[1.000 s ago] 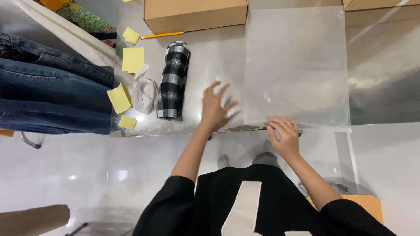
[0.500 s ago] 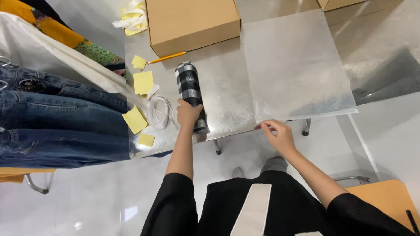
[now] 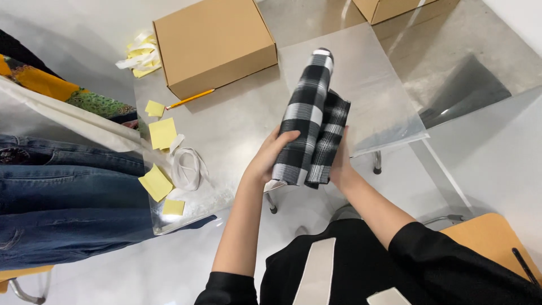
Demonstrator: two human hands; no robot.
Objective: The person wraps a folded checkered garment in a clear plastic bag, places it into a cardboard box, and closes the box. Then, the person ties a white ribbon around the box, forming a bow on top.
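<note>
Checked cloth roll (image 3: 311, 121) — left hand (image 3: 270, 158), right hand (image 3: 340, 164) grip clamped on it | above table edge (image 3: 226, 199)

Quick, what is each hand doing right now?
Left hand: closed on the near end of the rolled checked cloth.
Right hand: pressed against the same cloth's other side, helping hold it.

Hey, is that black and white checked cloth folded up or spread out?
Folded. The checked cloth is a narrow, layered bundle held up between the left hand and the right hand, off the table.
</note>
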